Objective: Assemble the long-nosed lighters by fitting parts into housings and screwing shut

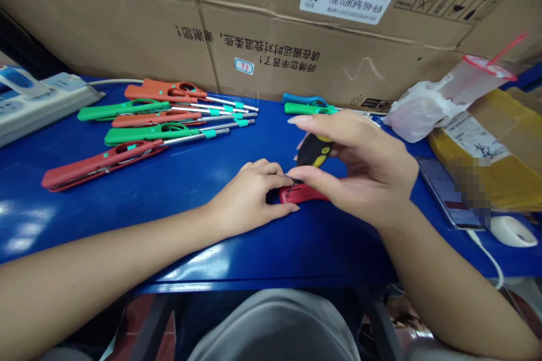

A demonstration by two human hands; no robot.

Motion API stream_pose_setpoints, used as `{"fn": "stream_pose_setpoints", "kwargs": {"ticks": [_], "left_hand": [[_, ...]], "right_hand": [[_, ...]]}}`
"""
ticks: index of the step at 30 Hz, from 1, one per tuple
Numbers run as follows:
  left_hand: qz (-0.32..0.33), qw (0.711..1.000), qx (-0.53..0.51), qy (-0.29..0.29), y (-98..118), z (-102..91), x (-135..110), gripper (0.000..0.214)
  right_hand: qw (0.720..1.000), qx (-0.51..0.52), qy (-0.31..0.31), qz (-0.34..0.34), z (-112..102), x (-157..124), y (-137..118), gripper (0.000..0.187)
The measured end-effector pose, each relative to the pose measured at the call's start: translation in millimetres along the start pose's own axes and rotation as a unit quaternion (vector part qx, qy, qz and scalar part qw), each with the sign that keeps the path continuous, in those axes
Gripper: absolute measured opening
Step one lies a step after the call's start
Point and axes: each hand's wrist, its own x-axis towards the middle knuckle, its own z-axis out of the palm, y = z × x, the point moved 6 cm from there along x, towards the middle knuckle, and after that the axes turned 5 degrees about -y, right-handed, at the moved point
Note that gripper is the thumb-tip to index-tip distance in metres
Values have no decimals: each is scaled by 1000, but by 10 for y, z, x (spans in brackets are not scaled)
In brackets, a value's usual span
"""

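Observation:
A red lighter body (302, 194) lies on the blue table (182, 180) near its front edge. My left hand (249, 194) is curled and presses down on its left end. My right hand (358, 166) grips a black and yellow screwdriver (313, 151), whose tip points down onto the red lighter body between my hands. Most of that red piece is hidden under my fingers.
Several red and green long-nosed lighters (161, 121) lie in a row at the left. A blue and a green one (307, 104) lie behind my hands. Cardboard boxes (262, 22) wall off the back. A power strip (38, 101), phone (449, 192), mouse (512, 231) and plastic bag (423, 107) sit at the sides.

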Motion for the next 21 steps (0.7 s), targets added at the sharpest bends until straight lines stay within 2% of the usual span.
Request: {"fn": "stream_pose_setpoints", "kwargs": {"ticks": [2,3,6,7,9,12,14,16,18,21], "left_hand": [[-4,1000,4,6,0,-7,-1,27],[-4,1000,3,8,4,-13,0,26],[2,1000,-13,2,26,-19,8,22],[1,1000,-20,-1,32,-20,11,22],[-9,999,-32,-5,33,-22,16,21],[-20,999,-34,-5,27,-25,14,23],[-13,1000,-25,-5,28,-23,6,22],[-3,1000,-13,0,28,-23,-5,22],[2,1000,-2,1,23,-20,-15,22],[-10,1000,3,0,9,-14,-18,23]], "right_hand": [[996,-76,28,-41,-28,8,-77,42],[995,-87,21,-45,-19,15,-96,42],[999,-13,-41,1,51,31,-78,42],[999,12,-45,10,60,32,-79,42],[1000,3,-14,0,35,32,-111,38],[994,-90,50,-37,-11,23,-182,30],[995,-87,28,-29,28,21,-167,31],[999,-23,-19,13,93,12,-95,40],[998,31,-36,48,129,-4,-25,45],[999,-6,31,10,44,-10,-34,35]]}}
